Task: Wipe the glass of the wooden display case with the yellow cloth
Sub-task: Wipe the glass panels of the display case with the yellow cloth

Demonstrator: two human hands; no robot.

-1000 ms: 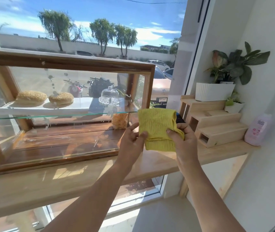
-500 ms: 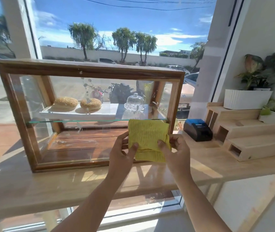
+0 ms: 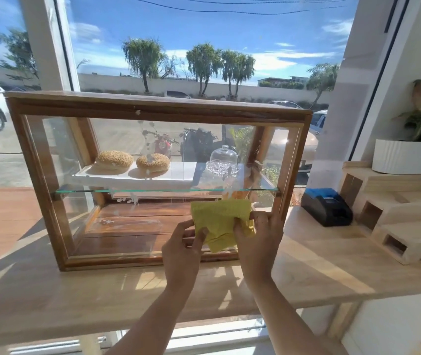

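The wooden display case (image 3: 153, 103) stands on a light wooden counter (image 3: 50, 298), its front glass (image 3: 127, 216) marked with white smears. A folded yellow cloth (image 3: 217, 219) is held up in front of the lower right part of the glass. My left hand (image 3: 182, 254) pinches the cloth's left edge, and my right hand (image 3: 258, 242) grips its right side. Whether the cloth touches the glass I cannot tell. Inside, a glass shelf carries two sesame bread rings (image 3: 114, 159) and a small glass dome (image 3: 223, 158).
A black and blue receipt printer (image 3: 325, 207) sits on the counter right of the case. Stepped wooden blocks (image 3: 396, 216) rise at the far right with a white planter (image 3: 406, 156) on top. A large window stands behind the case.
The view has swung left, so the whole case is now in front of me. Both hands have carried the cloth down to the lower right of the front glass.
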